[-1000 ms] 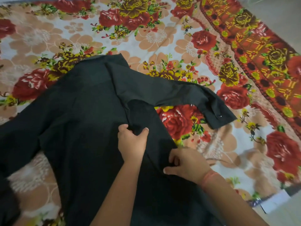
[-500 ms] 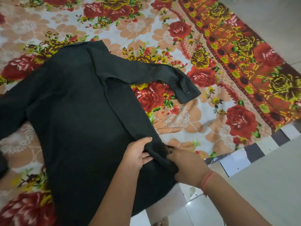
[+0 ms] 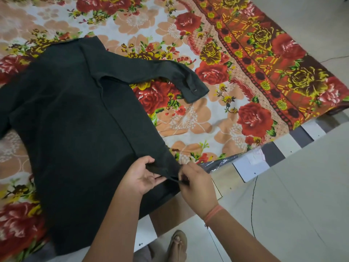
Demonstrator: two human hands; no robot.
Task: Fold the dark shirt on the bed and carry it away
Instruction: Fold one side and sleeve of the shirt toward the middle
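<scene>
Dark shirt [image 3: 75,120] lies spread flat on the bed [image 3: 188,118], one sleeve [image 3: 160,72] thrown outward. Left hand [image 3: 140,176] and right hand [image 3: 196,184] both pinch its lower side hem at the bed edge, apparently squaring the seam for folding.

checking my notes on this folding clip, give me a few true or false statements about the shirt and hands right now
1. Both hands grip the dark shirt at its hem corner. True: left hand, right hand.
2. The shirt is already folded into a small square. False: it lies spread out, with one sleeve stretched across the floral bedsheet.
3. The right wrist wears an orange band. True.
4. The shirt is lifted clear of the bed. False: it rests on the bedsheet.
</scene>
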